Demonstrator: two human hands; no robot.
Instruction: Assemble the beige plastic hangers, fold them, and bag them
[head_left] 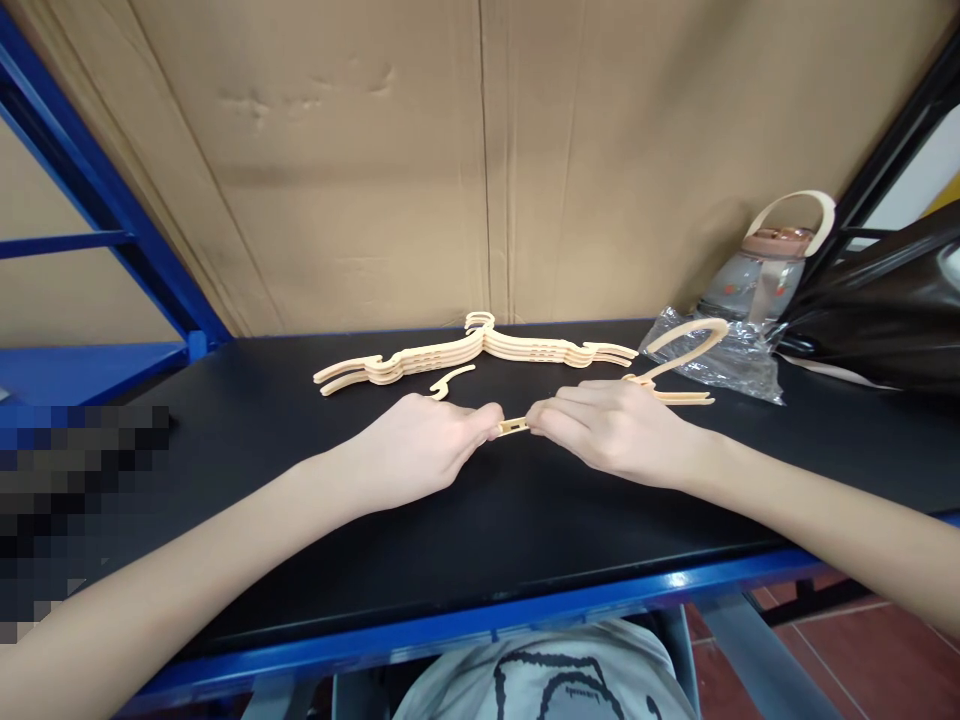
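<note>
Both my hands meet over the middle of the black tabletop (pixel 480 520), gripping a cream plastic hanger part (pixel 514 427) between them. My left hand (pixel 420 448) is closed in a pinch on its left end; a thin curved tip (pixel 452 381) sticks out behind that hand. My right hand (pixel 611 430) is closed on the right end, where a hook-shaped piece (pixel 686 345) rises behind the fingers. A stack of several finished cream hangers (pixel 480 352) lies flat just beyond my hands.
A crumpled clear plastic bag (pixel 720 360) lies at the right, with a clear water bottle (pixel 765 270) and a black bag (pixel 885 310) behind it. Cardboard (pixel 480 160) lines the back. Blue shelf framing (pixel 97 200) stands at the left and edges the table front.
</note>
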